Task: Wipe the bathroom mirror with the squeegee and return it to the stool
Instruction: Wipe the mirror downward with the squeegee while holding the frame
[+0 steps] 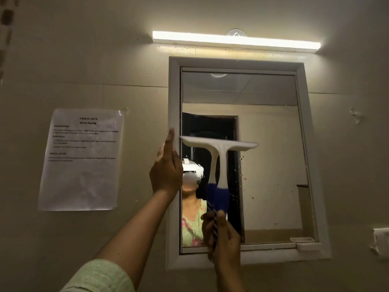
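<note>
The bathroom mirror (271,157) hangs on the wall in a white frame (174,98). My right hand (224,234) grips the blue handle of a white squeegee (221,157). The squeegee stands upright, its blade pressed flat on the left half of the glass at about mid height. My left hand (166,169) rests with fingers stretched flat against the frame's left side. Dark specks dot the glass to the right of the squeegee. The stool is out of view.
A lit tube light (235,42) runs above the mirror. A printed task sheet (83,159) is taped to the wall at the left. A small white tray (303,243) sits at the frame's lower right corner. A switch plate (381,241) shows at the right edge.
</note>
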`<state>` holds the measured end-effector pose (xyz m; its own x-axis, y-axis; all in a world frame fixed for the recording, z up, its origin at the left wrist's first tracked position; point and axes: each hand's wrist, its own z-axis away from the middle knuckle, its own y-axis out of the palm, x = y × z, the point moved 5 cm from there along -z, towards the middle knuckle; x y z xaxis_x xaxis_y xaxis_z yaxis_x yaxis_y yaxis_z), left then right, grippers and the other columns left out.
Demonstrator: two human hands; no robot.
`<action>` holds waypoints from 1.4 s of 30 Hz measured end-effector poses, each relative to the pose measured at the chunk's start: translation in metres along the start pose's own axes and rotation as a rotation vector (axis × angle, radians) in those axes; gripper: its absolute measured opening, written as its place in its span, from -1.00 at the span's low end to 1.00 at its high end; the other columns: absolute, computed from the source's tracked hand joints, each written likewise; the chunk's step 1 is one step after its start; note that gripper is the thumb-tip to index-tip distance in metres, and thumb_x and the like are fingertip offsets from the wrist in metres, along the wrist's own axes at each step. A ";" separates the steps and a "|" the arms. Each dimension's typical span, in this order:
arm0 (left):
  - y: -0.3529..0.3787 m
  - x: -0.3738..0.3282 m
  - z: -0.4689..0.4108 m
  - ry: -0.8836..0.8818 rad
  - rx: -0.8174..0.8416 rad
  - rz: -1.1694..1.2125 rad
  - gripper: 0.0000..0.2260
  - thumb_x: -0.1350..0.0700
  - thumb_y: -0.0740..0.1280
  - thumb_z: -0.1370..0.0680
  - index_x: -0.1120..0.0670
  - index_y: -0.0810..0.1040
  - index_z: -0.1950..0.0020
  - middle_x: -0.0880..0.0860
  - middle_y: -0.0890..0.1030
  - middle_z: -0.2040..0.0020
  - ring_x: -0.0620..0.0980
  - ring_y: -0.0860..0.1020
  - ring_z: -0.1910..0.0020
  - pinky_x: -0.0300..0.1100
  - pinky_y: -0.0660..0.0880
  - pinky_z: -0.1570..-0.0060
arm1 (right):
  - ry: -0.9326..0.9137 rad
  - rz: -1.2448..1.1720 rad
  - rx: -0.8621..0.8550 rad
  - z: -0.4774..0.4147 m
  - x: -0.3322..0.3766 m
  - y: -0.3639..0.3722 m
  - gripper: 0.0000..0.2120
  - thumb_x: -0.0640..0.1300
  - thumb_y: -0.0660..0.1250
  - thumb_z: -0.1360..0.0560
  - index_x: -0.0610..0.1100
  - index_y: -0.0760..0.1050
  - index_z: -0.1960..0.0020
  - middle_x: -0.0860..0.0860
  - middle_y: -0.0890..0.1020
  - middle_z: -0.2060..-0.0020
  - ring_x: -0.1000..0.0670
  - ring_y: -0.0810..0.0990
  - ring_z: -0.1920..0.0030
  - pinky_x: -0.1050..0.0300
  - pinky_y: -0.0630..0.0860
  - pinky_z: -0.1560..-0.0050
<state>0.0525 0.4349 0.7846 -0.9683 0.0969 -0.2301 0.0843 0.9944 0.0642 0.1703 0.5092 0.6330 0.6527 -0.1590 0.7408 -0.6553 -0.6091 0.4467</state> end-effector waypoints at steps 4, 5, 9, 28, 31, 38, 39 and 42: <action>0.000 0.004 0.010 -0.008 0.026 0.002 -0.58 0.09 0.03 -0.63 -0.16 0.00 -0.45 0.18 0.45 -0.32 -0.15 0.32 0.52 -0.37 0.32 0.57 | 0.012 0.033 -0.007 0.007 0.004 0.002 -0.59 0.09 0.17 -0.48 -0.25 0.54 0.04 -0.06 0.48 0.39 0.08 0.35 0.48 0.30 0.25 0.53; 0.000 0.004 0.012 -0.010 0.033 0.001 -0.58 0.09 0.02 -0.63 -0.16 -0.01 -0.45 0.18 0.44 -0.32 -0.15 0.32 0.52 -0.38 0.28 0.57 | 0.008 0.029 -0.001 0.002 0.013 0.005 -0.60 0.09 0.17 -0.49 -0.25 0.54 0.04 -0.08 0.48 0.37 0.05 0.36 0.44 0.27 0.26 0.50; 0.001 0.004 0.013 -0.005 0.037 -0.007 -0.58 0.09 0.02 -0.63 -0.15 0.00 -0.45 0.18 0.44 -0.32 -0.14 0.33 0.52 -0.41 0.23 0.53 | -0.053 0.057 0.005 -0.016 0.044 0.013 -0.53 0.08 0.17 -0.52 -0.35 0.51 0.00 -0.11 0.48 0.33 0.03 0.35 0.41 0.21 0.29 0.41; 0.003 0.012 0.012 -0.138 -0.020 -0.066 -0.53 -0.10 -0.08 -0.57 0.04 0.20 -0.43 0.20 0.47 -0.28 0.14 0.55 -0.03 -0.19 0.31 0.21 | -0.159 0.121 -0.032 -0.040 0.078 0.018 -0.60 0.10 0.18 -0.51 -0.24 0.54 0.17 -0.05 0.52 0.40 0.10 0.43 0.45 0.31 0.37 0.42; 0.003 0.013 0.013 -0.141 -0.024 -0.075 -0.55 -0.09 -0.07 -0.58 0.04 0.21 -0.42 0.20 0.47 -0.28 0.16 0.55 -0.06 -0.17 0.32 0.18 | -0.096 0.107 -0.028 -0.028 0.054 0.011 -0.56 0.11 0.17 -0.50 -0.28 0.54 0.11 -0.10 0.48 0.37 0.07 0.35 0.45 0.31 0.30 0.47; 0.004 0.017 0.012 -0.164 -0.020 -0.091 -0.59 -0.09 -0.04 -0.60 0.06 0.23 -0.39 0.22 0.52 -0.20 0.19 0.55 0.00 -0.15 0.34 0.17 | 0.145 0.008 -0.074 0.016 0.000 -0.013 -0.55 0.22 0.30 -0.30 -0.18 0.59 0.13 -0.03 0.54 0.42 0.07 0.43 0.46 0.29 0.29 0.56; 0.004 0.018 0.012 -0.172 -0.016 -0.085 -0.60 -0.08 -0.03 -0.61 0.07 0.23 -0.39 0.22 0.52 -0.19 0.19 0.55 -0.01 -0.14 0.34 0.16 | 0.174 0.000 -0.084 0.020 -0.003 -0.015 -0.54 0.22 0.31 -0.28 -0.17 0.58 0.13 -0.03 0.55 0.42 0.06 0.43 0.45 0.28 0.29 0.55; 0.005 0.018 0.011 -0.195 -0.010 -0.070 -0.61 -0.05 -0.01 -0.62 0.09 0.24 -0.38 0.22 0.51 -0.21 0.18 0.53 -0.07 -0.14 0.32 0.13 | 0.197 -0.005 -0.087 0.022 0.006 -0.013 -0.52 0.25 0.32 -0.25 -0.16 0.58 0.13 0.00 0.55 0.44 0.08 0.44 0.46 0.28 0.31 0.54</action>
<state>0.0377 0.4422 0.7695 -0.9079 0.0352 -0.4177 0.0154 0.9986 0.0508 0.1912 0.4990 0.6206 0.5745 0.0037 0.8185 -0.6886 -0.5385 0.4857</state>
